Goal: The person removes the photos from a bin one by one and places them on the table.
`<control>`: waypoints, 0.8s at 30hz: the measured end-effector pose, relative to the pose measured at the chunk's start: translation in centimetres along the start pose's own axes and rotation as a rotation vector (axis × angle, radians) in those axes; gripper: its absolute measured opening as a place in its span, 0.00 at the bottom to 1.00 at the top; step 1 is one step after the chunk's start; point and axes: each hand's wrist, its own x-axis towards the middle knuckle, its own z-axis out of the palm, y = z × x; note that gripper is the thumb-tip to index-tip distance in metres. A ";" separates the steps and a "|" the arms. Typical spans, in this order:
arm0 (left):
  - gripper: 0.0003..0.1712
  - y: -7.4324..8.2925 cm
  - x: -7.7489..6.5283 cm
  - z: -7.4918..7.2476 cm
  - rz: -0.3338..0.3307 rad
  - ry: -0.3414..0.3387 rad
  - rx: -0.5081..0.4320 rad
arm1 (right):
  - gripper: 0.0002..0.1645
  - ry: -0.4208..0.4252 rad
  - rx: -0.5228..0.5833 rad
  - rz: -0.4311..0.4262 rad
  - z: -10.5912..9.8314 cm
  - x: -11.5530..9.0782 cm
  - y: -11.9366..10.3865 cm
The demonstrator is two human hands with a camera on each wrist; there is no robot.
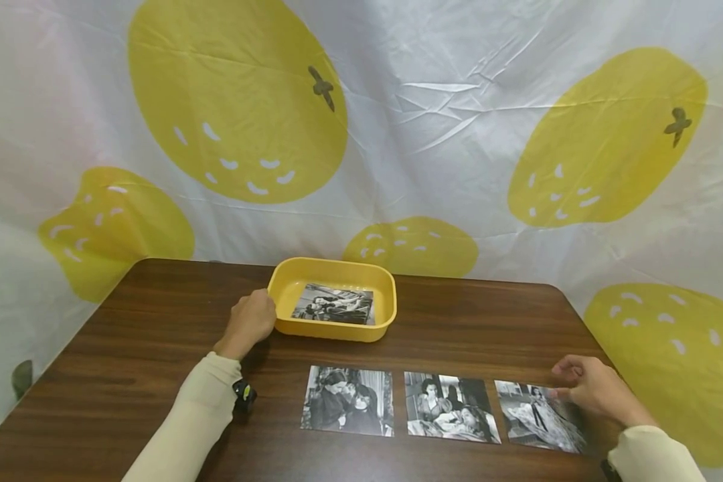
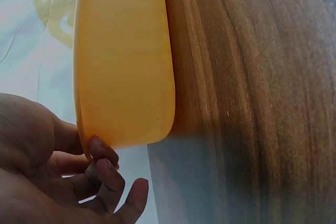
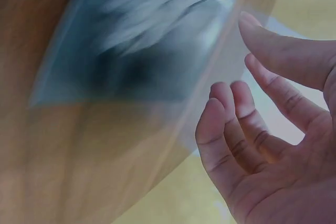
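My left hand pinches the left end of a yellow plastic tray. In the left wrist view, thumb and fingers close on the rim of the tray at one corner. Inside the tray lies a black-and-white photo. Over at the right, my right hand hovers by the edge of a photo of a figure in a wide dress. Its fingers are loosely bent with nothing between them, and the photo looks blurred beside them in the right wrist view.
Two more black-and-white photos, one of an embracing pair and one with a person lying down, lie in a row with the right one. The brown wooden table backs onto a white curtain printed with yellow fruit.
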 end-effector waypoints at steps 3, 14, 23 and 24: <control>0.15 0.0 0.0 0.0 -0.003 0.003 0.004 | 0.24 0.005 0.025 -0.010 -0.1 0.9 -1.8; 0.15 -0.1 0.1 -0.1 -0.006 0.004 0.019 | 0.17 0.102 0.154 -0.148 0.5 5.6 -9.5; 0.15 0.0 0.0 0.0 0.005 0.011 0.041 | 0.16 0.091 0.196 -0.255 1.1 9.2 -16.4; 0.15 0.1 0.0 0.0 0.009 0.013 0.041 | 0.16 0.083 0.199 -0.267 1.2 9.6 -17.1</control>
